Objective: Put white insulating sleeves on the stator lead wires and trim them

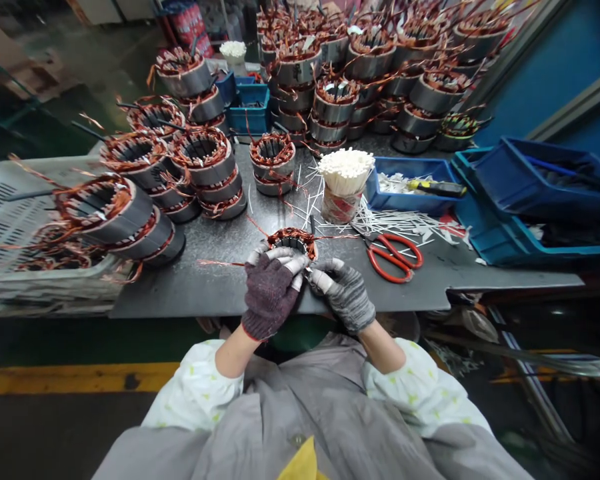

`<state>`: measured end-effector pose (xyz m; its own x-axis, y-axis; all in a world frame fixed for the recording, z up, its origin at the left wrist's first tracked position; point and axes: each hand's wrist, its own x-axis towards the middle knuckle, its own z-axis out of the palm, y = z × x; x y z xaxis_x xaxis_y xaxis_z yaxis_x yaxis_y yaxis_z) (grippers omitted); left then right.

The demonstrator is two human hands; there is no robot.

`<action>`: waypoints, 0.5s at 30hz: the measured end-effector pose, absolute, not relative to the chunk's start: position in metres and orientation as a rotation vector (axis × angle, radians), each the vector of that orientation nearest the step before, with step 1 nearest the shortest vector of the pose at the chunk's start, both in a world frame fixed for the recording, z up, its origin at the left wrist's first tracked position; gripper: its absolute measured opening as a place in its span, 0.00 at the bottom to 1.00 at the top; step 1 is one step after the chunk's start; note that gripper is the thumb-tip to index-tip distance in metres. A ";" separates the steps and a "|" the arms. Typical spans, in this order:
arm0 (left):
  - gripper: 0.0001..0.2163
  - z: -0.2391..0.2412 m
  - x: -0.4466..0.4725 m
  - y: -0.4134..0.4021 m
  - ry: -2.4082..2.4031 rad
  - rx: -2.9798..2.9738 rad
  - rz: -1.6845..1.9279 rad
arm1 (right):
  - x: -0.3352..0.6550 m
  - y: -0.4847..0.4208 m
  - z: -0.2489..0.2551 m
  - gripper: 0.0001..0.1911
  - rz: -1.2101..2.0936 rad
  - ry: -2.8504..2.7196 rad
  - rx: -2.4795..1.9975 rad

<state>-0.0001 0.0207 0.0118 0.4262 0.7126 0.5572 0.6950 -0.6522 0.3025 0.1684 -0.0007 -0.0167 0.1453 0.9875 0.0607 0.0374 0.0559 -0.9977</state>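
Copper-wound stator point(305, 241) sits at the near side of the grey table point(210, 280), straight in front of the person, its open bore facing up and loose copper leads reaching out to left and right. Over its near left rim lie the fingers of the left hand point(271, 293), in a maroon knit glove with pale fingertips, bent round the ring and holding it. At the near right rim the right hand point(347, 293), in a striped grey glove, has its thumb and fingertips drawn narrow; whether they pinch anything cannot be told. Just beyond the right hand lie red-handled scissors point(381, 241), with loose white sticks point(390, 220) scattered behind them. A container point(341, 207) packed with upright white sticks stands behind the stator to the right, beside a blue tray point(405, 205) of white pieces with a yellow-and-black handle point(437, 189) across it. Further right, a dark blue bin point(510, 180) rests tilted on a teal bin point(490, 247). A short stack of stators point(274, 167) stands beyond the held one, taller stacks point(215, 177) to the left, next to a pale slotted basket point(10, 180). At the back, many more stators point(340, 100) crowd together in piles near a small blue bin point(250, 119).
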 end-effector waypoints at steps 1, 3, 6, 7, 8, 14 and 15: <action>0.10 0.013 -0.001 0.020 1.286 2.642 1.045 | 0.169 0.002 -0.019 0.07 0.963 -1.224 -1.276; 0.10 0.014 -0.002 0.020 1.261 2.653 1.047 | 0.173 0.006 -0.022 0.07 0.811 -1.379 -1.285; 0.09 0.015 -0.004 0.020 1.237 2.649 1.023 | 0.179 0.008 -0.023 0.10 0.571 -1.659 -1.258; 0.09 0.014 -0.004 0.020 1.238 2.645 1.001 | 0.181 0.008 -0.022 0.11 0.483 -1.738 -1.264; 0.09 0.014 -0.003 0.020 1.247 2.636 0.981 | 0.181 0.008 -0.020 0.11 0.404 -1.799 -1.281; 0.09 0.013 0.004 0.019 1.378 2.528 1.046 | 0.190 0.005 0.000 0.11 0.406 -1.593 -1.275; 0.08 0.013 0.005 0.020 1.395 2.516 1.056 | 0.194 0.004 0.003 0.13 0.444 -1.481 -1.244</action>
<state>0.0053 0.0197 0.0135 0.3493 0.7727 0.5301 0.7197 -0.5835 0.3763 0.1944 0.0044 0.0031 0.1487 0.8608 0.4867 0.4510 0.3789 -0.8081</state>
